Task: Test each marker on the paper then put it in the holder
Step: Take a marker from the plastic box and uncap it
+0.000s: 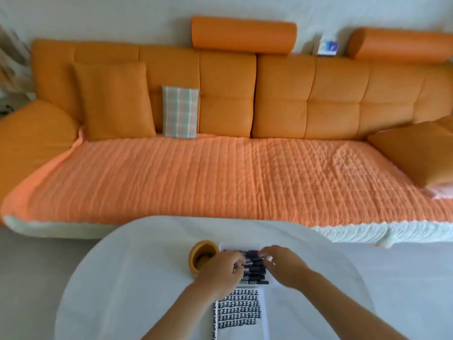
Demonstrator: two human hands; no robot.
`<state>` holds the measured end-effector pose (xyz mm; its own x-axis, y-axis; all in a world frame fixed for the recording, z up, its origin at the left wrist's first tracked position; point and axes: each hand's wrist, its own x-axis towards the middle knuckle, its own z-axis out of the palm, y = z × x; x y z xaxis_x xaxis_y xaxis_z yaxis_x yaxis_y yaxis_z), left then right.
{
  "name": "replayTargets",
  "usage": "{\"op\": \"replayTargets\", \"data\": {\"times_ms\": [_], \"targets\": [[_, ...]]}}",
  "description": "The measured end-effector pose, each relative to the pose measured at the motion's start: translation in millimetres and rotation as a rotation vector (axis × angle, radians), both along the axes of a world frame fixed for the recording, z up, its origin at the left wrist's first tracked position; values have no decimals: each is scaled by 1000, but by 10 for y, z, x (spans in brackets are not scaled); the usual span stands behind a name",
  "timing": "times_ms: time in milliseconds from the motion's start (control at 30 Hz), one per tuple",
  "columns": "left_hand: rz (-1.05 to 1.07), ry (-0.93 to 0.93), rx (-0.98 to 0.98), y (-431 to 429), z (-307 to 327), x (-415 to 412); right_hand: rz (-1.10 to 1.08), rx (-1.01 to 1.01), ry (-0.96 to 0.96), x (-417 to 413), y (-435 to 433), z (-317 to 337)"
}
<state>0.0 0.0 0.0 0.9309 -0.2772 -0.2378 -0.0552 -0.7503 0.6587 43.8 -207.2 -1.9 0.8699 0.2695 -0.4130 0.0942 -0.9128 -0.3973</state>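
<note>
While both hands work over the tray, left hand (pixel 221 268): fingers curled onto one marker's near end, seemingly pinching it to lift it from the row.
Right hand (pixel 282 263): fingertips at the row's far side; blur hides whether they clasp or merely steady.
Markers (pixel 256 272): black, lying side by side.
Tray (pixel 226 246): white; probably keeps barrels from rolling.
Holder (pixel 195 257): orange cup, mouth up, just left of the tray for a short drop.
Paper (pixel 247 332): nearest the person, carrying rows of black test marks.
Table (pixel 147 266): white, rounded; orange sofa (pixel 220 173) beyond.
</note>
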Motion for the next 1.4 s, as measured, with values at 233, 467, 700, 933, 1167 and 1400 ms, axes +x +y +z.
{"op": "replayTargets", "data": {"times_ms": [233,467,700,933,1167,1400], "targets": [[-190,-222,255,-194,-1066,500,275,-143,-177,364,124,-1054],[-240,-513,482,-270,-1535,581,393,-201,-508,440,94,-1576],[-191,-610,491,-301,-1608,637,229,46,-569,379,10,-1492],[-122,-763,297,-273,-1464,503,29,410,-542,166,-46,-1304],[-29,-826,113,-248,-1260,-83,-124,799,-529,-401,45,-1040],[66,-1078,69,-128,-1072,-841,133,409,-705,-959,48,-928]]}}
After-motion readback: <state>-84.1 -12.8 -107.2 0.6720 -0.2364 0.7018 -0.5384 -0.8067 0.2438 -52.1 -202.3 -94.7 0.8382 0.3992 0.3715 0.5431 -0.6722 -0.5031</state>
